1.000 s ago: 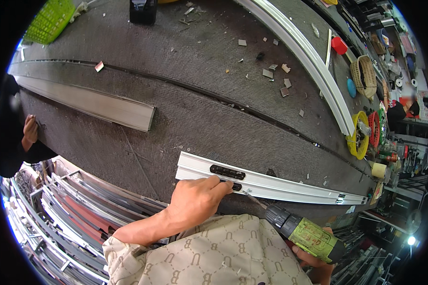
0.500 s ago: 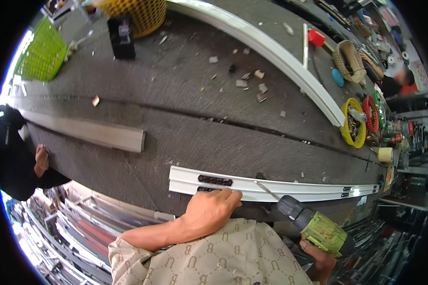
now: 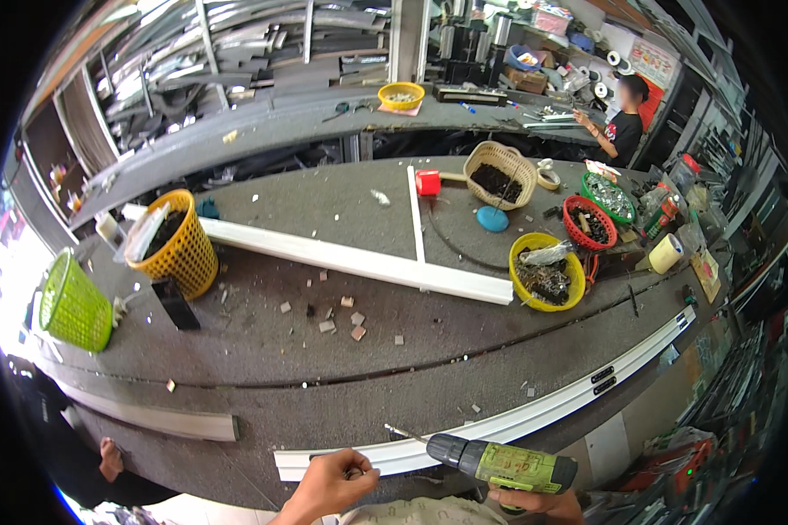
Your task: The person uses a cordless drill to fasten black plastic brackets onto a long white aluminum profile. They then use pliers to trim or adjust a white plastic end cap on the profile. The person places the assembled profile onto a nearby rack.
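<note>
My right hand (image 3: 534,501) grips a green and black cordless drill (image 3: 521,465). Its long bit points left above a white metal profile (image 3: 490,427) lying along the table's near edge. At the profile's left end is my left hand (image 3: 334,483), its fingers curled. A small dark thing shows among those fingers, too hidden to name. Part of the profile's end lies behind this hand. Farther right, a pair of black slotted fittings (image 3: 603,380) sits on the profile, and more small dark fittings (image 3: 682,318) show near its far end.
A second white profile (image 3: 359,267) crosses the table behind. Baskets of small parts stand at the right, including a yellow basket (image 3: 547,272) and a red basket (image 3: 589,222). Scraps (image 3: 327,326) litter the middle. One person sits at far left, another at the back right.
The view has tilted up, showing more of the far table. My left hand has drawn back toward the profile's left end, and the drill has turned, its bit now reaching farther left.
</note>
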`<state>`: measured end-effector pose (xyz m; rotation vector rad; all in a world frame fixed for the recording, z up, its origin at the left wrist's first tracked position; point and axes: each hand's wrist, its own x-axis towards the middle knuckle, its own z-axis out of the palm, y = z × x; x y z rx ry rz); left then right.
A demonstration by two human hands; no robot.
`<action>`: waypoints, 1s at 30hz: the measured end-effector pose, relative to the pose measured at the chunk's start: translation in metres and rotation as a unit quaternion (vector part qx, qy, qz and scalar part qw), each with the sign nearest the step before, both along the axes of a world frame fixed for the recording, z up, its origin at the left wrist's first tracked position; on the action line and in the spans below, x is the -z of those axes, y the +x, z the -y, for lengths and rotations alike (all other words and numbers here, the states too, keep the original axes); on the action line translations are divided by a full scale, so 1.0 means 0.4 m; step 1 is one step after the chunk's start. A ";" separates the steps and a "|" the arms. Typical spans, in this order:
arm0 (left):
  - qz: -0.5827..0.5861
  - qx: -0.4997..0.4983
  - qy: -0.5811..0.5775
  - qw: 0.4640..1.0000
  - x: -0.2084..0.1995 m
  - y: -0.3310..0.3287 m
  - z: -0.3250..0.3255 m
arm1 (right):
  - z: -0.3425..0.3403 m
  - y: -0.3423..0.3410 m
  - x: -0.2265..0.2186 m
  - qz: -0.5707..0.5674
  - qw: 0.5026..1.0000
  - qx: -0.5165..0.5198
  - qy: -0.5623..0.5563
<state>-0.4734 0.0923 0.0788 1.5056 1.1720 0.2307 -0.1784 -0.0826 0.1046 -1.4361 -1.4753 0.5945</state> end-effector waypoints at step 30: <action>0.502 -0.366 -0.200 0.757 0.043 -0.147 -0.035 | -0.028 -0.046 0.045 -0.305 0.919 0.007 -0.249</action>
